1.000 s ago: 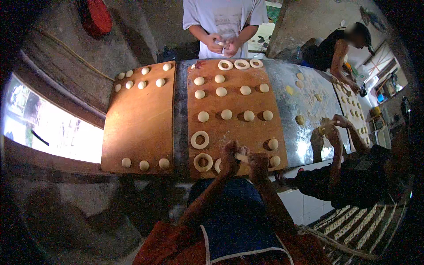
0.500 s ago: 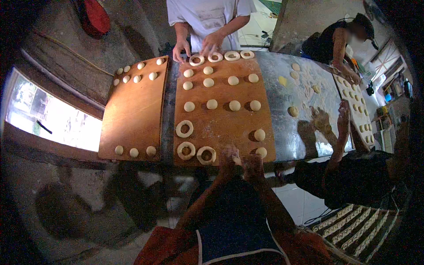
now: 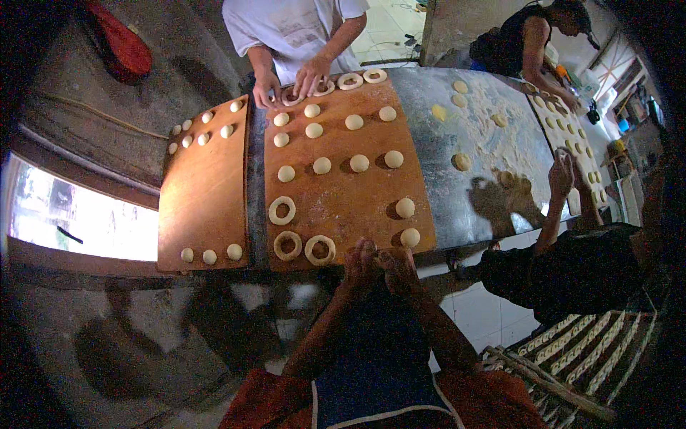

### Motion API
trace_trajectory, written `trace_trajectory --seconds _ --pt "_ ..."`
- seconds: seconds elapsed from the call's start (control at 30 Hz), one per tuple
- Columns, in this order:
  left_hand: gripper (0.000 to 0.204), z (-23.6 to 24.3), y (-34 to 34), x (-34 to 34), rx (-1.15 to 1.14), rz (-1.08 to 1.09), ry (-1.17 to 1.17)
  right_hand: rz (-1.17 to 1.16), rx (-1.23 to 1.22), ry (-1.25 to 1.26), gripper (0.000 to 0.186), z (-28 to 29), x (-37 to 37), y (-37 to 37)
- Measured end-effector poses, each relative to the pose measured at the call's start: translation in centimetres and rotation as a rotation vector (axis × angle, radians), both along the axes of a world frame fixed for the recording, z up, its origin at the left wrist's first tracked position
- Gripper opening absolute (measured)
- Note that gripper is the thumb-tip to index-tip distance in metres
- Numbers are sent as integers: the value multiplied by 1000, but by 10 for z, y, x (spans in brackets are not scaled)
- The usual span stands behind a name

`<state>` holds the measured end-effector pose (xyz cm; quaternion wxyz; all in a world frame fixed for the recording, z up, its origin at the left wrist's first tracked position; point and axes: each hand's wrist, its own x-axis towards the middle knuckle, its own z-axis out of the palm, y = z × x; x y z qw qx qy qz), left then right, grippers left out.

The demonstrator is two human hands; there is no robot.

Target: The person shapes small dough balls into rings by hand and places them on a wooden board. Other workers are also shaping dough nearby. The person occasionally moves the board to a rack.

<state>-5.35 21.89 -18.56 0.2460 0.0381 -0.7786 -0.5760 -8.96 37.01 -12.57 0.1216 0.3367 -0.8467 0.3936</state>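
Right now our left hand [image 3: 361, 262] and right hand [image 3: 399, 269] meet at the near edge of the middle board [image 3: 343, 201], their fingers curled in around a dough piece [image 3: 380, 256] that is mostly hidden; how firmly they grip it we cannot tell. Just left of our hands lies a dough ring [image 3: 320, 250], with two more rings beyond it along the board's left side. Near our right hand sits a dough ball [image 3: 410, 237], another just past it, and further balls stand in rows across the middle. Opposite us, a person in a white shirt [image 3: 296, 32] has both hands at the rings along the far edge. To our left, a second board [image 3: 204, 179] carries more balls.
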Motion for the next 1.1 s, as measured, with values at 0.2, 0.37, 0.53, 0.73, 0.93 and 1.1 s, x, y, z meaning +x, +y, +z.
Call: trace_trajectory --seconds 0.2,0.37,0.53,0.73,0.93,1.1 --pt "34 -12 -12 16 271 169 -228 -47 -170 -560 24 6 8 -13" --pt "35 -63 -25 18 -591 90 66 -38 -276 -733 26 31 14 -31" --pt "36 -12 -54 21 -1375 270 40 5 -703 -1006 29 84 17 -55" --pt "26 106 -79 -22 -1620 319 -85 -155 -246 -650 49 133 -3 -62" --pt "34 138 -107 -50 -827 -97 -399 -631 88 -407 72 107 17 -71" --pt "35 156 -121 -49 -571 -448 -513 -587 69 -159 65 94 26 -49"
